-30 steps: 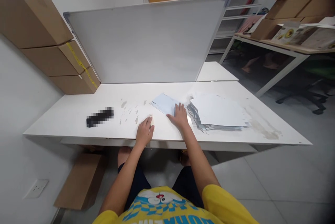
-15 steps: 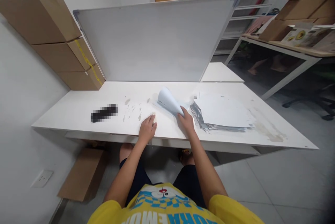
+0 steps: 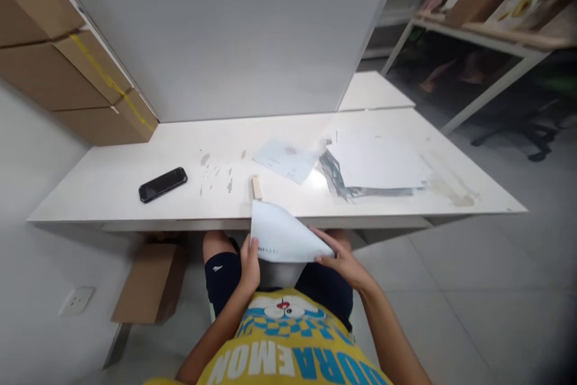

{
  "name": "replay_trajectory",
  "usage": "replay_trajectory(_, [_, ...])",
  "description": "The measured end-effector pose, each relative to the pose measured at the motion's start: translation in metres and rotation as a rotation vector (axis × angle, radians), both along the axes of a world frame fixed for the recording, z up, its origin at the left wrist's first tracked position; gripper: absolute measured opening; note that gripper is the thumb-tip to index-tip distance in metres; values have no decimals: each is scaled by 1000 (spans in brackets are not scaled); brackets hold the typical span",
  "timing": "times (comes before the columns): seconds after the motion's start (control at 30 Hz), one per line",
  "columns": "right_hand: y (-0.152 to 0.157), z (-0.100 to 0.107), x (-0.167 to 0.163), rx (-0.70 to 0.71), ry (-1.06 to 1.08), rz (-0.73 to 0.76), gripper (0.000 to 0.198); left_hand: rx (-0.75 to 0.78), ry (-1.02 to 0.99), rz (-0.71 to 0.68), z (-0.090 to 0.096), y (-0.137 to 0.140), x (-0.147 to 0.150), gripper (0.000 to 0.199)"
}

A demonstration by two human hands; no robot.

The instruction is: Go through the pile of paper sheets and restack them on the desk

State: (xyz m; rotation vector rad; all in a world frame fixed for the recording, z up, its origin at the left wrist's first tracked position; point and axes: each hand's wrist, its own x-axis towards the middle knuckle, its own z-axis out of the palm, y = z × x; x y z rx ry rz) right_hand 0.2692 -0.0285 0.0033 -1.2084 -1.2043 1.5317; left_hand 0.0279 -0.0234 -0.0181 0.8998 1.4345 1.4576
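Together, the left hand (image 3: pixel 250 262) and right hand (image 3: pixel 346 263) grip a pale blue paper sheet (image 3: pixel 286 232) before the desk

The left hand pinches the sheet's left side near its lower corner, thumb on the face, with the forearm slanting up from the lower left. The right hand closes on the narrowed right end: index finger stretched along the upper edge, thumb by the lower one, forearm reaching in from the lower right. Between them the sheet bows and tapers rightward, above the dark shorts (image 3: pixel 224 280) and close to the yellow T-shirt (image 3: pixel 288 340).

Its upper left corner overlaps the front edge of the white desk (image 3: pixel 112 178) in view; whether they touch cannot be told. Just beyond that corner lies a small beige block (image 3: pixel 256 187). Farther in, another pale sheet (image 3: pixel 286 160) lies flat, near the stack of papers (image 3: pixel 378 163) on the right. A black smartphone (image 3: pixel 163 184) sits well apart at left, with scuffed desktop between it and the block. The whiteboard (image 3: pixel 238 36) bounds the far side, and taped cardboard boxes (image 3: pixel 90 75) the far left corner.
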Motion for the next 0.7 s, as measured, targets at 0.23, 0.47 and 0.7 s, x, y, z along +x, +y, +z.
replay_trajectory(0.23, [16, -21, -13, 54, 133, -75, 60, -84, 19, 49, -7, 10, -27, 42])
replay_trajectory(0.47, [17, -5, -15, 241, 32, -304, 34, -149, -48, 53, -27, -9, -18, 44])
replay_trajectory(0.7, [42, 7, -19, 420, -208, -298, 29, -101, -124, 62, -12, 1, -10, 47])
